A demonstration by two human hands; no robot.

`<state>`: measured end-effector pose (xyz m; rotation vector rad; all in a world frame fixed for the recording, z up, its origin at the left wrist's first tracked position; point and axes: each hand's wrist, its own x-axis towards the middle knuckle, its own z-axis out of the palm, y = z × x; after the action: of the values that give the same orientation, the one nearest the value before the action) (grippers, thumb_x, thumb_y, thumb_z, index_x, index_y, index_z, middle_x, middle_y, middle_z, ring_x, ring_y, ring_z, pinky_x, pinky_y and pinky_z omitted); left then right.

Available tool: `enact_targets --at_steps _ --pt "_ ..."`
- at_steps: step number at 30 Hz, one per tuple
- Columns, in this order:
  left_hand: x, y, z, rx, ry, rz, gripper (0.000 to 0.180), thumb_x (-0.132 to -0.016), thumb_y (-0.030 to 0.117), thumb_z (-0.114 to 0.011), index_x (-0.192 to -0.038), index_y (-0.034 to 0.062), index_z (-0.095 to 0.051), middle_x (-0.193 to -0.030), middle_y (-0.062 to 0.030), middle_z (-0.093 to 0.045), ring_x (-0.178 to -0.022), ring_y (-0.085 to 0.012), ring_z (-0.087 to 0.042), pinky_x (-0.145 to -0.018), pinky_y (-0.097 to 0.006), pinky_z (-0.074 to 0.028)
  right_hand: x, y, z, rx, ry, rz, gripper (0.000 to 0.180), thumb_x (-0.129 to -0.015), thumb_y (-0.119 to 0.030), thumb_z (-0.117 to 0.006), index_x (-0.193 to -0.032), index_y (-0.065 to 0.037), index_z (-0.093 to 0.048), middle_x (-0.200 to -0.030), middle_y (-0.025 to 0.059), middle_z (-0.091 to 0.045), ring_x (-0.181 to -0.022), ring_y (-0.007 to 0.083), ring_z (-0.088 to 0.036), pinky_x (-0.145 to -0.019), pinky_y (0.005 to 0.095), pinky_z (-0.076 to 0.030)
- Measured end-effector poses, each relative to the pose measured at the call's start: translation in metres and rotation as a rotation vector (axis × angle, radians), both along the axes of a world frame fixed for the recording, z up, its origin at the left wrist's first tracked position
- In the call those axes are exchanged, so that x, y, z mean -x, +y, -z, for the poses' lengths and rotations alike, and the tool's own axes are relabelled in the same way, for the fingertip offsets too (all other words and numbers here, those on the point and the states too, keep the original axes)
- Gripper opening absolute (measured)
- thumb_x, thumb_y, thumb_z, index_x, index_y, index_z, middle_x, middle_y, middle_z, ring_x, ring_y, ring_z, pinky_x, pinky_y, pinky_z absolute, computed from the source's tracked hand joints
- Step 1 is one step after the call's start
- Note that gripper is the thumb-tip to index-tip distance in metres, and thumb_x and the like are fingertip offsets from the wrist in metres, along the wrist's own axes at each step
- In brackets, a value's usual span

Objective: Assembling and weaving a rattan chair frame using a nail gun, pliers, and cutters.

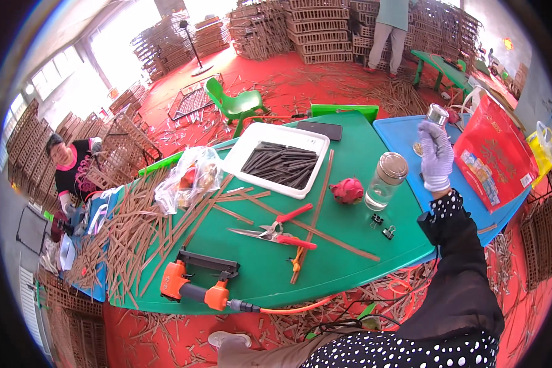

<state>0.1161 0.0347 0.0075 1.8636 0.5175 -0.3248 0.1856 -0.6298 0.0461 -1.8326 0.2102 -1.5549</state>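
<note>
My right hand [436,156], in a pale knitted glove with a black sleeve and dotted cuff, reaches over the blue table [398,132] and is wrapped around a glass jar with a silver lid [437,114]. My left hand does not show. A second glass jar with a metal lid [386,181] stands on the green table [349,264], just left of my arm. A pink dragon fruit [347,190] lies beside it. Two black binder clips [383,226] lie close to my forearm.
On the green table are a white tray of dark sticks [282,161], red-handled shears [276,232], an orange nail gun with hose [196,285], a plastic bag [190,178] and loose strips. A red bag [494,153] lies on the blue table. One person sits left [73,165]; another stands behind [391,24].
</note>
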Motion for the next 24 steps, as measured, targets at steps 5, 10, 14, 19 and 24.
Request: enact_targets --at_steps 5,10,14,19,24 --pt "0.025 0.023 0.000 -0.015 0.010 -0.081 0.033 -0.081 0.023 -0.060 -0.105 0.0015 -0.055 -0.093 -0.0079 -0.058 -0.083 -0.0185 -0.057 -0.076 -0.029 -0.046 -0.033 0.134 -0.019 0.320 0.257 -0.346 0.019 -0.078 -0.004 -0.060 -0.096 -0.003 -0.059 -0.093 0.0130 -0.061 -0.083 0.0233 -0.060 -0.076 0.0323 -0.048" --pt "0.041 0.036 0.003 -0.009 0.007 -0.102 0.034 -0.082 0.024 -0.060 -0.106 0.0014 -0.054 -0.094 -0.0080 -0.058 -0.084 -0.0188 -0.057 -0.076 -0.029 -0.045 -0.093 0.159 0.057 0.468 0.944 -0.342 0.039 -0.079 -0.032 -0.058 -0.109 -0.007 -0.053 -0.115 0.0141 -0.051 -0.093 0.0310 -0.058 -0.082 0.0385 -0.045" --pt "0.072 0.056 -0.002 -0.025 -0.006 -0.162 0.035 -0.082 0.025 -0.060 -0.108 0.0013 -0.054 -0.096 -0.0080 -0.058 -0.085 -0.0190 -0.057 -0.077 -0.029 -0.045 -0.145 0.168 0.065 0.529 1.126 -0.184 0.053 -0.077 -0.045 -0.056 -0.113 -0.007 -0.051 -0.115 0.0161 -0.053 -0.096 0.0317 -0.056 -0.083 0.0400 -0.044" --pt "0.114 0.084 -0.003 -0.030 -0.016 -0.208 0.036 -0.083 0.025 -0.060 -0.109 0.0012 -0.054 -0.097 -0.0082 -0.058 -0.086 -0.0193 -0.057 -0.078 -0.029 -0.045 -0.168 0.179 0.067 0.504 1.493 -0.119 0.041 -0.079 -0.043 -0.052 -0.092 -0.007 -0.063 -0.088 0.0163 -0.063 -0.085 0.0331 -0.060 -0.075 0.0412 -0.046" --pt "0.162 0.110 0.002 -0.029 -0.026 -0.246 0.037 -0.083 0.026 -0.059 -0.111 0.0011 -0.054 -0.098 -0.0083 -0.058 -0.087 -0.0196 -0.057 -0.079 -0.029 -0.045 -0.167 0.159 0.107 0.462 1.172 -0.092 0.032 -0.079 -0.035 -0.055 -0.086 -0.005 -0.063 -0.084 0.0174 -0.061 -0.083 0.0339 -0.058 -0.074 0.0411 -0.045"
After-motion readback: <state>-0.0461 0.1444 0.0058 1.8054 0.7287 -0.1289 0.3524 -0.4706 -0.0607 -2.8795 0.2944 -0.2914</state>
